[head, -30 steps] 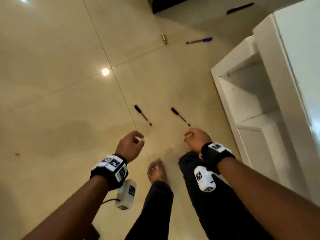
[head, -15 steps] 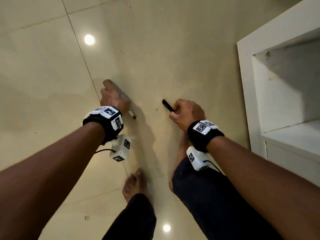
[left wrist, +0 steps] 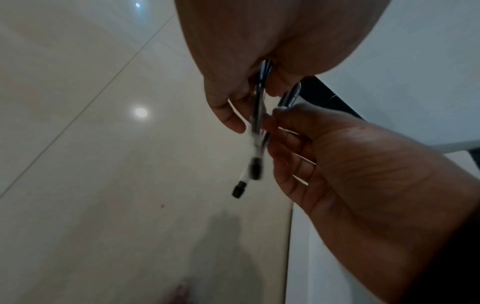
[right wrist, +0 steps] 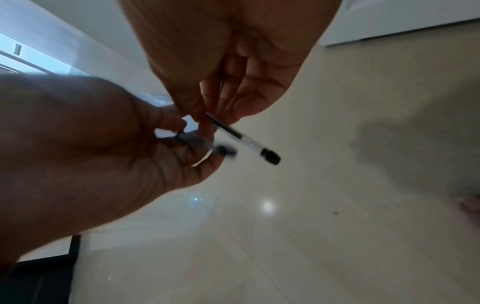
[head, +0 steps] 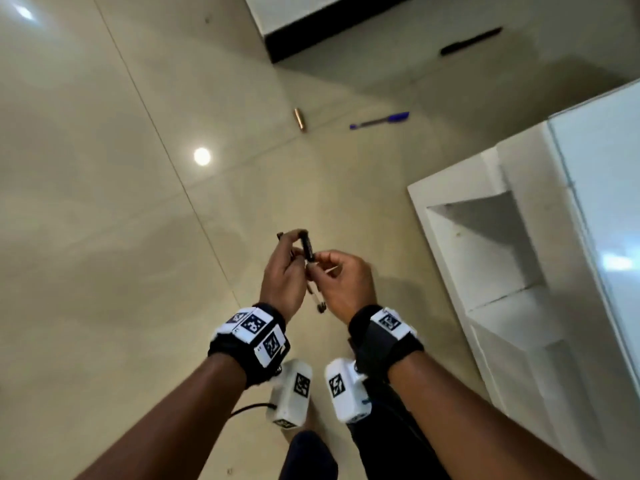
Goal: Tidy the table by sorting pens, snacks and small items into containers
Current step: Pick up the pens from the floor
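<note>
Both hands are raised together in front of me, above the floor. My left hand (head: 283, 271) pinches a clear pen with black ends (head: 307, 248), seen blurred in the left wrist view as the left-hand pen (left wrist: 255, 131). My right hand (head: 341, 280) pinches a second, similar pen (right wrist: 244, 138) between thumb and fingers, its black end cap (right wrist: 270, 156) sticking out. The two pens lie side by side and almost touch, with their lower ends (head: 321, 307) hanging between my wrists. A blue pen (head: 379, 120) lies on the floor farther ahead.
A small brown tube-like item (head: 300, 118) lies left of the blue pen. A dark pen (head: 470, 41) lies farther back, near a dark-based white unit (head: 311, 26). A white open shelf unit (head: 485, 258) stands close on my right. The floor is glossy beige tile.
Both hands were down at the floor taking hold of the two black pens. They have since lifted the pens and come together in front of me. The view has tilted up.
</note>
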